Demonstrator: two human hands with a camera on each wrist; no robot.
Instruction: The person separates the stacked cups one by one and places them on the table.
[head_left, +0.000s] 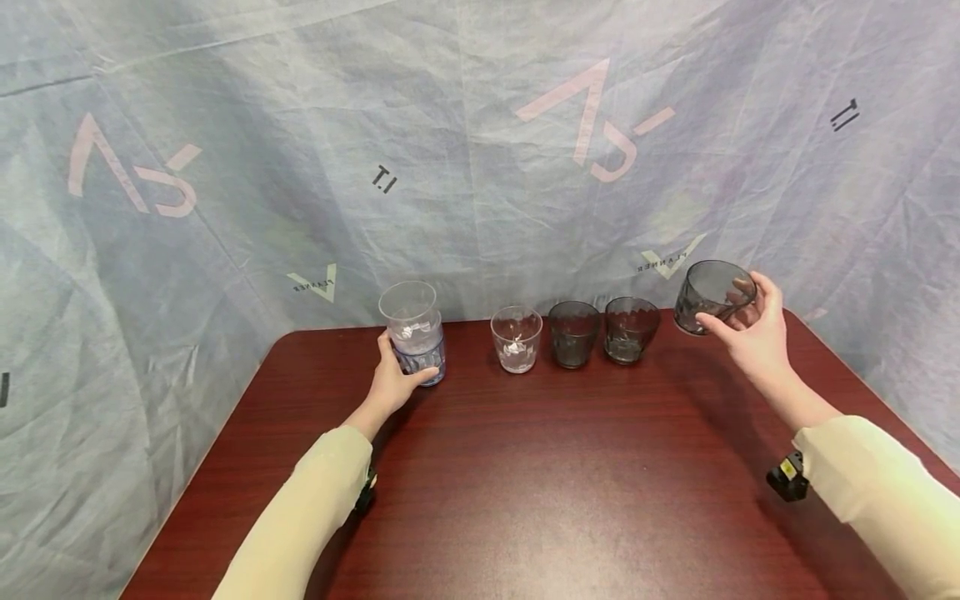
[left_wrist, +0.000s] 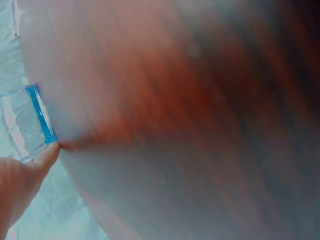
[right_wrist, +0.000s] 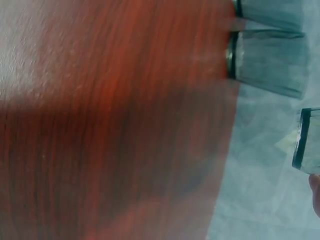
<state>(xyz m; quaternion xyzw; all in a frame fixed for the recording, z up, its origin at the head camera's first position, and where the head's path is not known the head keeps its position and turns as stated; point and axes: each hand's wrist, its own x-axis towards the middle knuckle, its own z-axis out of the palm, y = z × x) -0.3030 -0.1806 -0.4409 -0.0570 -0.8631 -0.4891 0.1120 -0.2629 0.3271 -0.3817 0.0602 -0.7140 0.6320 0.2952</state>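
At the back left of the table, my left hand (head_left: 392,382) grips a bluish glass (head_left: 429,360), thumb across its front near the bottom. A clear glass (head_left: 407,302) is nested in its top, rim upward. In the left wrist view, the blue-edged base (left_wrist: 42,115) shows beside the thumb. My right hand (head_left: 761,333) holds a smoky grey glass (head_left: 705,296) above the back right of the table, tilted slightly. The right wrist view shows this grey glass (right_wrist: 311,142) apart from the tabletop, with only a fingertip visible below it.
Along the back edge stand a clear glass (head_left: 516,342) and two smoky grey glasses, one in the middle (head_left: 573,337) and one farther right (head_left: 628,333). Behind the dark red wooden table (head_left: 540,483) hangs a grey printed cloth (head_left: 420,125).
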